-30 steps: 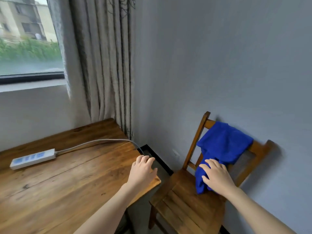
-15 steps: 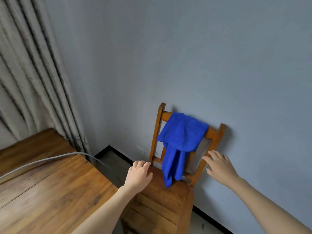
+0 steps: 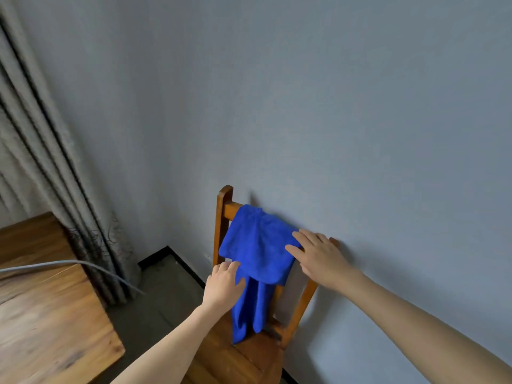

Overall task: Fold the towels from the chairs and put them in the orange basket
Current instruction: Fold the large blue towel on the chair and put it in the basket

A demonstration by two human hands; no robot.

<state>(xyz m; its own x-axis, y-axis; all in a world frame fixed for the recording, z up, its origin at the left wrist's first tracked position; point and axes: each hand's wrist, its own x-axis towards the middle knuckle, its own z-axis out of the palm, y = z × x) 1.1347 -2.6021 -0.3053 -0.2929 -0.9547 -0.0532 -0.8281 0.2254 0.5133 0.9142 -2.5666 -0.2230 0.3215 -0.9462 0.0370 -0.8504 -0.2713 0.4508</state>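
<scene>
Over the chair (image 3: pixel 223 217) back by the far wall hangs the blue towel (image 3: pixel 256 250); my left hand (image 3: pixel 223 285) touches its left edge, fingers loose, right hand (image 3: pixel 318 256) flat and open on its right side.

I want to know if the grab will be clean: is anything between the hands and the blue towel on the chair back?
Nothing visible. The left hand and right hand are already at the blue towel draped over the chair. The orange basket is out of view.
</scene>
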